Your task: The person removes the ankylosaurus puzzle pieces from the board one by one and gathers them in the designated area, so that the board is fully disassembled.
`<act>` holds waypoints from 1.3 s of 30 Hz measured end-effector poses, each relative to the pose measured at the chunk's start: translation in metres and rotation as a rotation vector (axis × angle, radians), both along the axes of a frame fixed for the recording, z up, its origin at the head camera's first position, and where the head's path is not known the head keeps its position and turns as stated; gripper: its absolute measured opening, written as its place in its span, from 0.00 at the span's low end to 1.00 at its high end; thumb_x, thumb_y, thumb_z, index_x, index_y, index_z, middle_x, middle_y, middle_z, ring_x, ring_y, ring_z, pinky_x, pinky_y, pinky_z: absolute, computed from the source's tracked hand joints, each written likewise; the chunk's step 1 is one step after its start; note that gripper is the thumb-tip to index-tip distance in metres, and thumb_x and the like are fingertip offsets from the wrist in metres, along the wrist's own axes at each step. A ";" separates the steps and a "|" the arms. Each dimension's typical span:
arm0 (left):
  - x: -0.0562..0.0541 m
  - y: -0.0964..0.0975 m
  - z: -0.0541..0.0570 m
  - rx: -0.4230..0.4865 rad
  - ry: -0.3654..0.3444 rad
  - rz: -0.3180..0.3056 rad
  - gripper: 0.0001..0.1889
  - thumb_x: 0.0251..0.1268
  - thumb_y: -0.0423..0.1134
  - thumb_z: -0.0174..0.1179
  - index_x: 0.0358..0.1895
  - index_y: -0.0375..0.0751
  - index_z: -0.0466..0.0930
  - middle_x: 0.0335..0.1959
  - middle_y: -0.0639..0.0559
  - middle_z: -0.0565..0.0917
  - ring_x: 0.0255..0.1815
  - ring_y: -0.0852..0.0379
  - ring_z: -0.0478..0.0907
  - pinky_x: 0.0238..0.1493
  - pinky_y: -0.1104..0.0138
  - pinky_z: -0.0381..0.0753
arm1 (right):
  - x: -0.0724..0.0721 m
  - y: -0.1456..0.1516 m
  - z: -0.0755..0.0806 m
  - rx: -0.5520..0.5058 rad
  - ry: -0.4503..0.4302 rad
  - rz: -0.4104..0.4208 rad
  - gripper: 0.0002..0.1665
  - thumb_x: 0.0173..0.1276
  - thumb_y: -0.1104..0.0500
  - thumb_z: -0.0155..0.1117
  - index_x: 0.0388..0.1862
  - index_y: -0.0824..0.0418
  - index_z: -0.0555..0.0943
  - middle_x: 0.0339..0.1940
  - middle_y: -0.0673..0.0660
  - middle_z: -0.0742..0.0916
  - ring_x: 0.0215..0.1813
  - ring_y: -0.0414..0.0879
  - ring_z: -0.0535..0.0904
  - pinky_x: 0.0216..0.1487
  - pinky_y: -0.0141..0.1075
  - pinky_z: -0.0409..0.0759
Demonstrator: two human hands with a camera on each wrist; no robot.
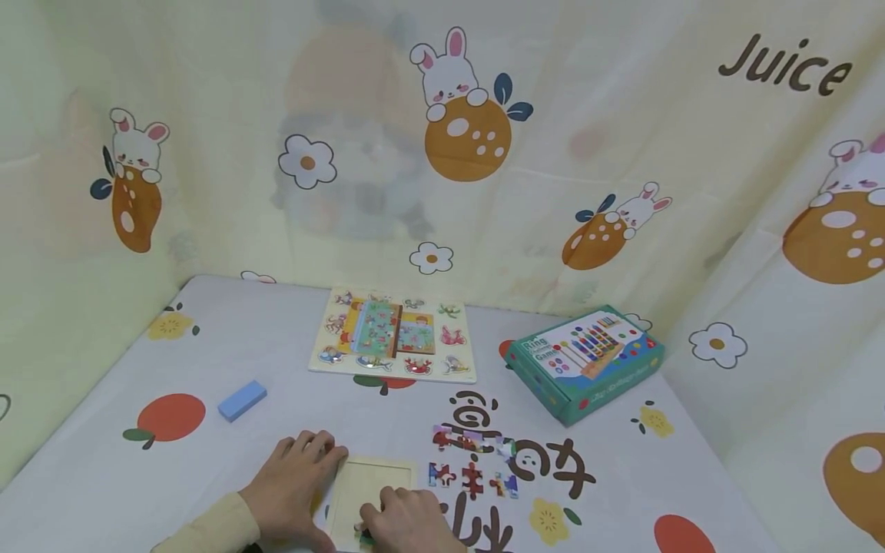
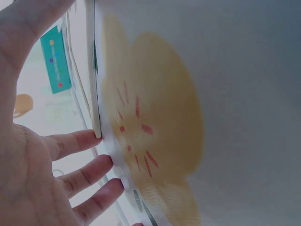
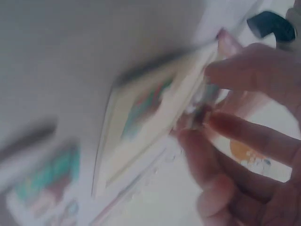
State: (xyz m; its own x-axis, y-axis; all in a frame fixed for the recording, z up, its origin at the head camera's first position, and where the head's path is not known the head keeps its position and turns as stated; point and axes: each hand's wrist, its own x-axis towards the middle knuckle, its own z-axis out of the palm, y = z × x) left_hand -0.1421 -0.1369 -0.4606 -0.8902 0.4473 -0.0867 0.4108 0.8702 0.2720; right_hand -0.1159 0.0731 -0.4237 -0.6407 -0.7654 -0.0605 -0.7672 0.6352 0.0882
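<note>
A shallow wooden puzzle tray (image 1: 373,476) lies at the near edge of the table. My left hand (image 1: 293,488) rests along its left side with fingers spread; in the left wrist view the extended fingers (image 2: 87,174) reach the tray's edge (image 2: 96,108). Over the lower part of the tray, my right hand (image 1: 408,522) pinches a small jigsaw piece (image 3: 200,106), blurred and partly covered by the fingers. Another coloured patch, seemingly a jigsaw piece (image 3: 143,108), lies inside the tray. Several loose jigsaw pieces (image 1: 472,478) lie in two rows to the right.
A blue block (image 1: 242,401) lies on the left. Toward the back stands an animal picture board (image 1: 394,334), flat on the cloth. A green game box (image 1: 588,361) sits at the back right. Printed curtains (image 1: 359,230) enclose the table's back and sides.
</note>
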 end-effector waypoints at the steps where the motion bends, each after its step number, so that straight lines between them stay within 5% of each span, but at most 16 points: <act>1: 0.000 0.000 0.000 0.000 -0.004 0.001 0.60 0.17 0.81 0.66 0.61 0.47 0.70 0.54 0.50 0.70 0.56 0.46 0.65 0.58 0.41 0.65 | -0.002 0.005 0.004 -0.022 -0.012 -0.011 0.15 0.60 0.42 0.67 0.43 0.45 0.83 0.25 0.44 0.79 0.22 0.32 0.68 0.20 0.24 0.66; 9: -0.001 0.001 0.006 0.010 -0.005 0.001 0.63 0.13 0.84 0.63 0.61 0.45 0.70 0.55 0.49 0.70 0.56 0.46 0.64 0.59 0.40 0.64 | -0.023 0.068 0.027 -0.335 -0.014 -0.128 0.16 0.48 0.56 0.72 0.40 0.51 0.85 0.26 0.44 0.79 0.22 0.33 0.64 0.22 0.26 0.62; 14: 0.000 0.000 0.007 0.015 0.010 -0.017 0.62 0.14 0.83 0.63 0.61 0.45 0.70 0.55 0.49 0.70 0.56 0.46 0.65 0.58 0.40 0.65 | -0.030 0.101 0.029 -0.273 -0.124 -0.211 0.17 0.48 0.56 0.74 0.40 0.53 0.86 0.27 0.44 0.81 0.22 0.34 0.64 0.23 0.29 0.63; 20: -0.001 0.000 0.006 -0.006 -0.018 0.003 0.64 0.13 0.84 0.63 0.62 0.45 0.70 0.55 0.49 0.70 0.56 0.46 0.64 0.58 0.40 0.65 | -0.027 0.117 0.010 -0.186 -0.280 -0.232 0.17 0.47 0.57 0.75 0.40 0.53 0.86 0.24 0.42 0.79 0.22 0.34 0.65 0.23 0.29 0.64; 31: 0.001 -0.001 0.003 0.019 -0.002 -0.015 0.63 0.14 0.83 0.63 0.62 0.45 0.70 0.55 0.49 0.69 0.56 0.46 0.64 0.57 0.40 0.65 | -0.024 0.108 -0.003 -0.115 -0.370 -0.278 0.15 0.52 0.54 0.74 0.41 0.50 0.87 0.29 0.43 0.82 0.26 0.35 0.68 0.27 0.30 0.68; 39: 0.001 -0.001 0.005 0.027 0.000 -0.017 0.62 0.14 0.83 0.63 0.61 0.45 0.70 0.54 0.50 0.69 0.55 0.46 0.64 0.57 0.40 0.65 | -0.023 0.107 -0.008 -0.129 -0.332 -0.261 0.15 0.52 0.53 0.74 0.41 0.51 0.87 0.30 0.45 0.82 0.24 0.35 0.66 0.25 0.28 0.66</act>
State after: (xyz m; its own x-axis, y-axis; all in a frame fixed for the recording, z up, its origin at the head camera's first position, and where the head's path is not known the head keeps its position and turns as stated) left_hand -0.1409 -0.1378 -0.4558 -0.8823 0.4647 -0.0744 0.4256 0.8554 0.2953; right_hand -0.1385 0.1803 -0.4312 -0.7756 -0.5950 -0.2107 -0.5527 0.8014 -0.2286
